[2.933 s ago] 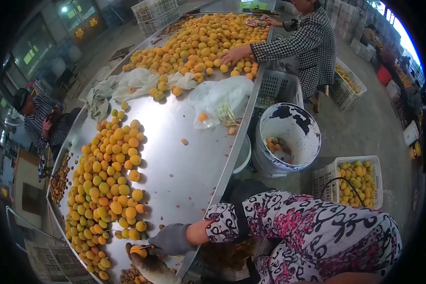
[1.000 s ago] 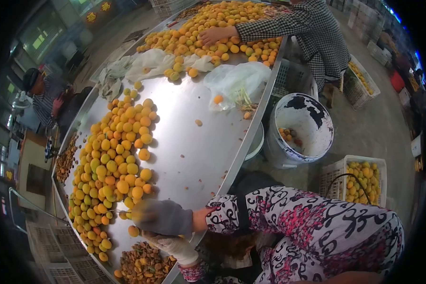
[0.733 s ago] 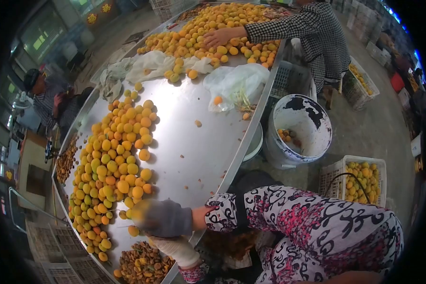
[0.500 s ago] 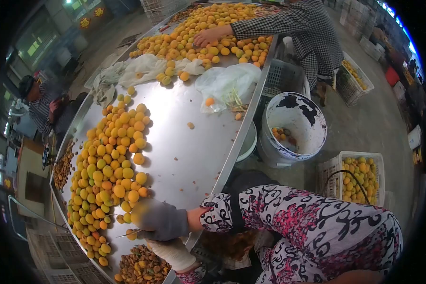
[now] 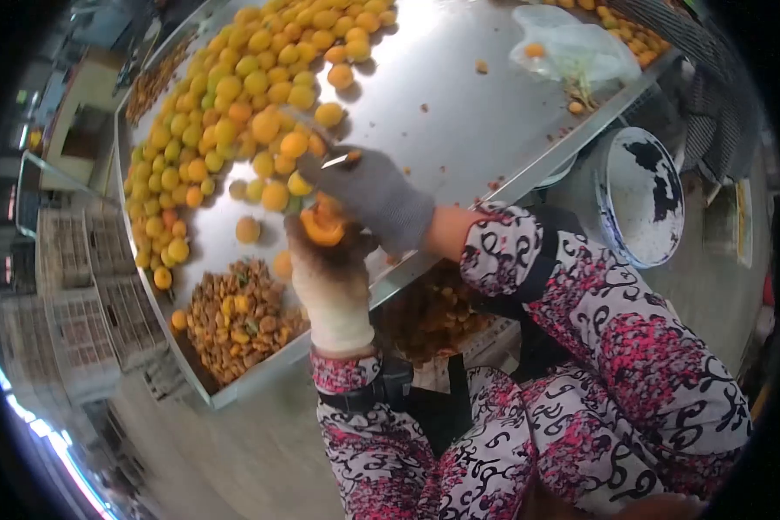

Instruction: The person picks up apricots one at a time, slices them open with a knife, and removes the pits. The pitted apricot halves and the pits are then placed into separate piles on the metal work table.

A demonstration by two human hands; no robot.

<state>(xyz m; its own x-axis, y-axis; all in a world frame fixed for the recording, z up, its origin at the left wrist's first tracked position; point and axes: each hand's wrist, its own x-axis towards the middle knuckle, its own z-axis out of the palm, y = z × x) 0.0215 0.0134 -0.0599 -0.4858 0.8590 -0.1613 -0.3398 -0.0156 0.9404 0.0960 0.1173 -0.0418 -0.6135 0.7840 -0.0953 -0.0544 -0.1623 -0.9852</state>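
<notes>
My left hand point(image 5: 329, 269), in a white glove darkened at the fingers, is closed on a split apricot point(image 5: 323, 227) with its orange flesh showing. My right hand point(image 5: 360, 186), in a grey glove, is pressed close above it. A short shiny blade point(image 5: 334, 161) sticks out of the grey fingers, looking like a small knife with a bit of orange by it; its handle is hidden. Just beyond both hands lies a heap of whole apricots point(image 5: 234, 113) on the metal table point(image 5: 407, 113). A pile of brown pits with orange bits point(image 5: 243, 321) sits in the table's near corner.
The table's raised rim point(image 5: 529, 173) runs below my right forearm. A container of brownish-orange pulp point(image 5: 433, 321) is under the edge. To the right stands a white bucket point(image 5: 641, 199). A plastic bag point(image 5: 572, 48) lies at the far side, and stacked crates point(image 5: 78, 286) are at left.
The view has swung down and closer to the table. Both hands have come together above the near table edge, and the split apricot now shows in my left hand.
</notes>
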